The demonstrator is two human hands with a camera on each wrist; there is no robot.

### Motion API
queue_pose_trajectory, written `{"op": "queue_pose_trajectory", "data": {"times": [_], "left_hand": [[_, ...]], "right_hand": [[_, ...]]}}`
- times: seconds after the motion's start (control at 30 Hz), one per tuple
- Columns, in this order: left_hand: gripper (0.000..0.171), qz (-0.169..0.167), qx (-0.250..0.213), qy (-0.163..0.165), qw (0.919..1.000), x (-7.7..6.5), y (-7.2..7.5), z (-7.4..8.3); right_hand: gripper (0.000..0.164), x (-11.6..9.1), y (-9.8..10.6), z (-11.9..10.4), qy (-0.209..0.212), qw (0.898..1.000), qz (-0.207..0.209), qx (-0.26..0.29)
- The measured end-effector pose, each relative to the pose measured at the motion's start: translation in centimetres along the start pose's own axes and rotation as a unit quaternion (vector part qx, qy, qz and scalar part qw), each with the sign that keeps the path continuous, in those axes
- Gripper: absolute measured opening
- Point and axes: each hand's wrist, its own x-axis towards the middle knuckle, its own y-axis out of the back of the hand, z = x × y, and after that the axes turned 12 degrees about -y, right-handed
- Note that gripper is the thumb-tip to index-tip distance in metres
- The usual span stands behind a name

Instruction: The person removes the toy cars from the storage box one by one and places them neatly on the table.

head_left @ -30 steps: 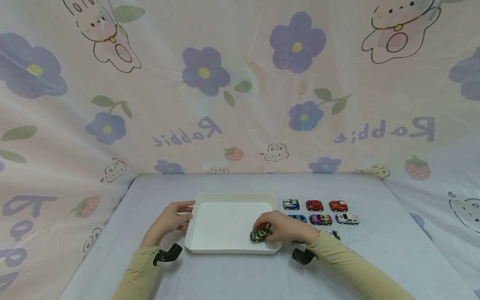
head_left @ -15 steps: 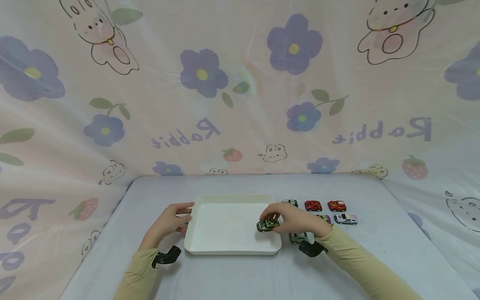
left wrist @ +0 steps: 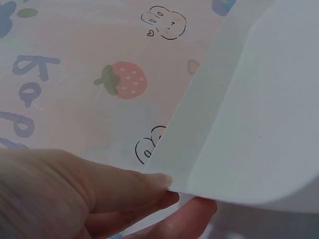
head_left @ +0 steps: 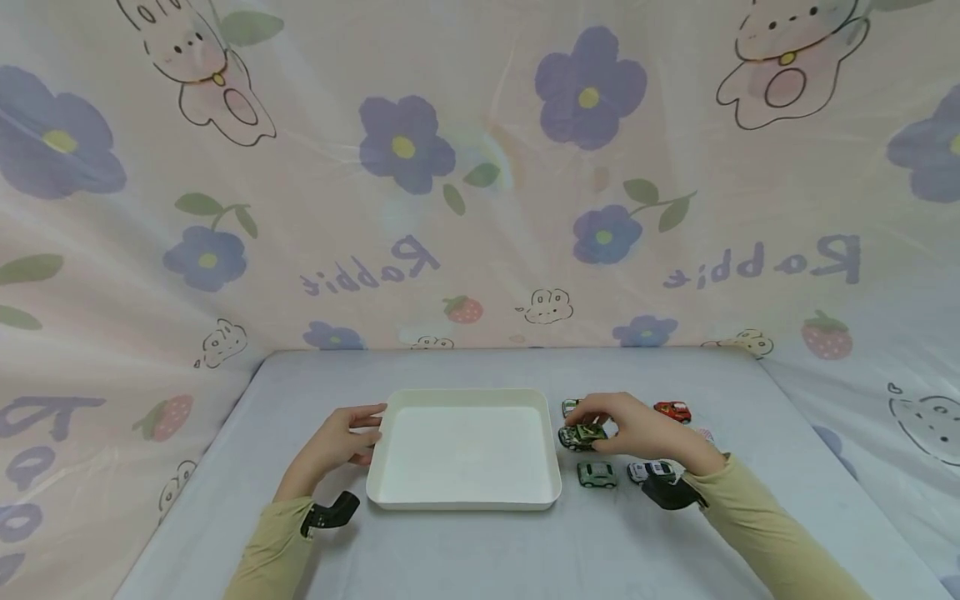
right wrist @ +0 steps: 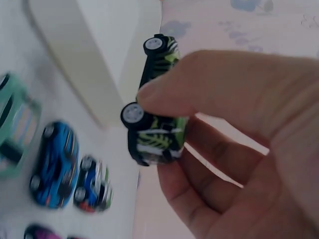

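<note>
My right hand [head_left: 637,429] pinches a green-and-black toy car [head_left: 579,437] between thumb and fingers, just past the right side of the white tray [head_left: 465,496]. The right wrist view shows that toy car [right wrist: 157,134] clear of the table, its wheels facing the thumb side. At the tray's left edge, my left hand [head_left: 337,442] holds the rim. In the left wrist view its thumb [left wrist: 154,183] lies at the tray's edge, with fingertips [left wrist: 202,209] below. Nothing lies in the tray.
A pale green toy car [head_left: 597,475] and a white-and-black one [head_left: 648,472] stand right of the tray. A red car [head_left: 672,412] is behind my right hand. The right wrist view also has a blue car [right wrist: 55,164]. A patterned curtain [head_left: 480,167] surrounds the table.
My right hand has lifted the green-and-black toy car from the tray's right side and carried it rightward, out over the table beside the parked cars. My left hand stays at the tray.
</note>
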Motion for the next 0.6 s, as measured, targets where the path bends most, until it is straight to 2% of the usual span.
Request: {"op": "queue_pose_trajectory", "data": {"times": [0.33, 0.6], "left_hand": [[0.051, -0.001, 0.002, -0.001, 1.0, 0.1, 0.1, 0.2], [0.05, 0.0, -0.002, 0.002, 1.0, 0.0, 0.0, 0.1]], "right_hand": [[0.04, -4.0, 1.8, 2.9, -0.02, 0.999, 0.044, -0.012], [0.041, -7.1, 2.5, 5.1, -0.087, 0.995, 0.047, -0.007]]}}
